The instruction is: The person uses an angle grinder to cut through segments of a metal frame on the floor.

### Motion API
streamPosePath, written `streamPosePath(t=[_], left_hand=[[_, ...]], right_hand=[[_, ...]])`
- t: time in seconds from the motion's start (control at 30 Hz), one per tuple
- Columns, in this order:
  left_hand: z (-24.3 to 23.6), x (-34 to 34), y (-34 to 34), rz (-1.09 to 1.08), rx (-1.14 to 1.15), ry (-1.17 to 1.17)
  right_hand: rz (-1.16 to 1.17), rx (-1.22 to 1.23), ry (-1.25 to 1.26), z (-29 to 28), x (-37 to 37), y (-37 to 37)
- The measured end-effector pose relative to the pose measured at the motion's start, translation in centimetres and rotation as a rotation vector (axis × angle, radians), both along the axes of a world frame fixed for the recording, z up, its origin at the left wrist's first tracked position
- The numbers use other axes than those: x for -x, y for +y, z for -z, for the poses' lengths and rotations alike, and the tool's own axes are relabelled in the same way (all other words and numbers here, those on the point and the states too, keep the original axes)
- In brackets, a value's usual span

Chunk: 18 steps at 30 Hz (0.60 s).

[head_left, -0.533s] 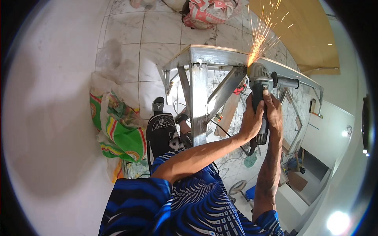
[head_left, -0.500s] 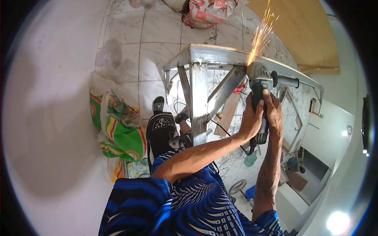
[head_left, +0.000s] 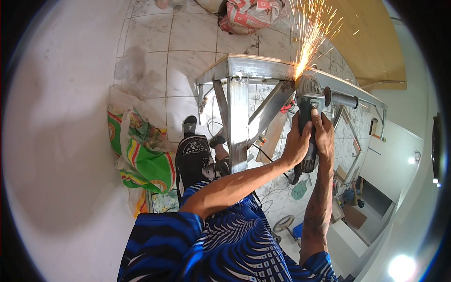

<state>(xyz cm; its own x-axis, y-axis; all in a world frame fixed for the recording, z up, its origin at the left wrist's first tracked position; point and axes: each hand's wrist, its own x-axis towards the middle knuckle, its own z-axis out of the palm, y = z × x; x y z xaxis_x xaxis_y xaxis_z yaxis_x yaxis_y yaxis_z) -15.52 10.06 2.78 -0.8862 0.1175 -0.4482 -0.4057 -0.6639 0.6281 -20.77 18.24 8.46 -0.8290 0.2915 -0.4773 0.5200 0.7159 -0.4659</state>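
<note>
Both my hands are wrapped round the body of a grey and black angle grinder [head_left: 308,105]. My left hand [head_left: 298,146] grips its left side, and my right hand [head_left: 324,136] its right side, with the thumb up near the switch. The grinder's black side handle [head_left: 344,100] sticks out to the right, with no hand on it. Its head meets the welded metal frame [head_left: 268,71] where a diagonal brace [head_left: 272,105] joins the top bar. Bright orange sparks [head_left: 307,51] fan upward from that contact. The disc itself is mostly hidden by the head and the glare.
A green and white woven sack [head_left: 148,160] lies on the tiled floor at the left, beside my leg. Red and white bags [head_left: 251,14] stand at the far side. A brown board [head_left: 357,37] is at the far right. The black power cord [head_left: 265,154] runs below the frame.
The spray of sparks has grown wider and brighter. The grinder's rear end has swung slightly left and its head has shifted a little, while both hands keep their grip.
</note>
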Motion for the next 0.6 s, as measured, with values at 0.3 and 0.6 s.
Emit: streamPosePath(t=[0.3, 0.6], left_hand=[[-0.2, -0.1, -0.1, 0.026, 0.088, -0.007], [0.4, 0.0, -0.3, 0.037, 0.061, 0.035]], right_hand=[[0.049, 0.038, 0.021, 0.4, -0.4, 0.3], [0.085, 0.084, 0.025, 0.7, -0.6, 0.1]])
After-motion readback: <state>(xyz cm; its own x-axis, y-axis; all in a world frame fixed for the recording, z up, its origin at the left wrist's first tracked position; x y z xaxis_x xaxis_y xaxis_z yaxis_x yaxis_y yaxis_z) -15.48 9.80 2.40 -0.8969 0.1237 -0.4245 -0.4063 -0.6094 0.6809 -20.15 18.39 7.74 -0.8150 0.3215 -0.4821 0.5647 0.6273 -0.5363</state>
